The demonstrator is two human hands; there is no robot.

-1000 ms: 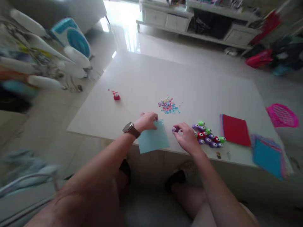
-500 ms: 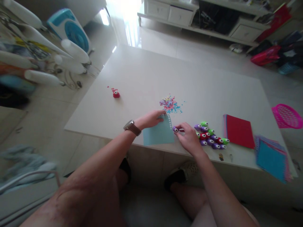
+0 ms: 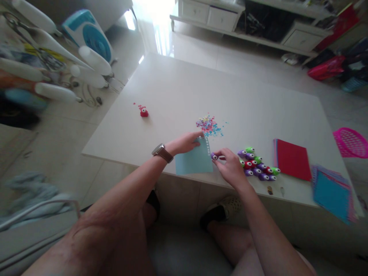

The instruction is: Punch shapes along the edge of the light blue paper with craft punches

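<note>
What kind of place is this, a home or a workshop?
Most likely a living room at home. A low white table stands on a glossy tiled floor, a white cabinet with drawers lines the far wall, and a blue and white fan stands on the floor. Craft paper lies on the table.

lt blue paper (image 3: 193, 163), purple punch (image 3: 214, 156)

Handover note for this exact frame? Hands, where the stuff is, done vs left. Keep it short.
Left hand: pinning the light blue sheet at the table's near edge.
Right hand: gripping a purple punch at the sheet's right edge.
Done: a row of holes along that edge; confetti pile beyond it.
Left: most of the sheet is unpunched. Spare punches, red paper stack to the right.
</note>
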